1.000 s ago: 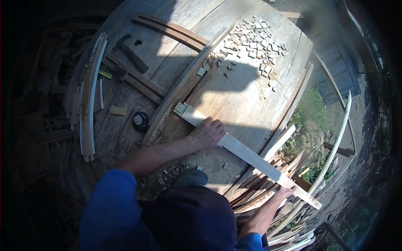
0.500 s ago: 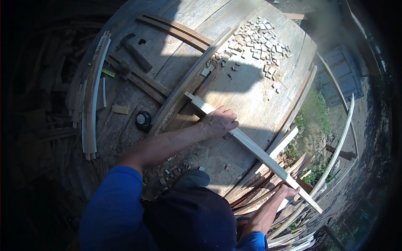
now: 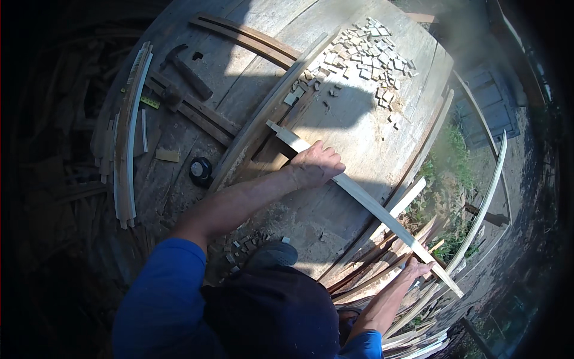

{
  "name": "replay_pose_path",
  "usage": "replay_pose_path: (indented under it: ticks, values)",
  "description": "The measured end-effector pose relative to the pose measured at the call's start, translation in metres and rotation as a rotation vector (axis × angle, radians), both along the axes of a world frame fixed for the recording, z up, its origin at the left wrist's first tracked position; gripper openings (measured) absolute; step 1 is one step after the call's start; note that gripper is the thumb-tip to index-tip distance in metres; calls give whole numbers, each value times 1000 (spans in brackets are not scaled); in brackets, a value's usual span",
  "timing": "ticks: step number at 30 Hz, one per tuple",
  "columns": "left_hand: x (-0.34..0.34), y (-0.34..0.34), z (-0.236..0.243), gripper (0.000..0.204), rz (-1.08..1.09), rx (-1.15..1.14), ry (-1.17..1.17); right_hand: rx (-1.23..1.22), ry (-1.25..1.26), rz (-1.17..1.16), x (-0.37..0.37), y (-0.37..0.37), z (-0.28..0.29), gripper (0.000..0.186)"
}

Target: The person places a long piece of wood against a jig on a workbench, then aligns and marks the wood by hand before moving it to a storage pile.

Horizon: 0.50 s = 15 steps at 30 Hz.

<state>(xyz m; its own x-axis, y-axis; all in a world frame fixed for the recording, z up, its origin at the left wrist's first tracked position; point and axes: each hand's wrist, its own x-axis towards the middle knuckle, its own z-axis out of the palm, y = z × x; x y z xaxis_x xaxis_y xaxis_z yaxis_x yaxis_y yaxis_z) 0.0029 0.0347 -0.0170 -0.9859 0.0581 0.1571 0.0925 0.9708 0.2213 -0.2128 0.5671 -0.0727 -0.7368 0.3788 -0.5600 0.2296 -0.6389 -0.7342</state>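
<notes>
A long pale wooden strip (image 3: 379,209) runs diagonally from the middle of the wooden worktop to beyond its right edge. My left hand (image 3: 314,164) is closed around the strip near its upper end, just below a short notched tip. Farther down, at the lower right, my right hand (image 3: 412,269) grips the same strip from beneath, fingers around it. The upper end is beside a long wooden rail (image 3: 263,119) on the worktop. Whether that end touches the surface is unclear.
Several small cut blocks (image 3: 373,60) lie at upper right of the worktop (image 3: 281,24). A hammer (image 3: 188,75), tape measure (image 3: 200,170), slotted bars (image 3: 239,36) and bundled strips (image 3: 128,131) are at left. Loose long strips (image 3: 490,197) lean past the right edge, near grass.
The strip and my left hand have moved away from my body, toward the top of the view. The strip has turned, now showing a narrower face. My right hand has shifted slightly upward and right.
</notes>
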Motion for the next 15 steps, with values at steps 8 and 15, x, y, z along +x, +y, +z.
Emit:
replay_pose_path:
  ticks: [8,15]
  values:
    - [-13,-7,3,8,-5,45,-39,6,9,-14,-13,-5,-1,92]
    - [-29,-17,3,17,-37,41,-28,31,11,-6,-22,-27,10,94]
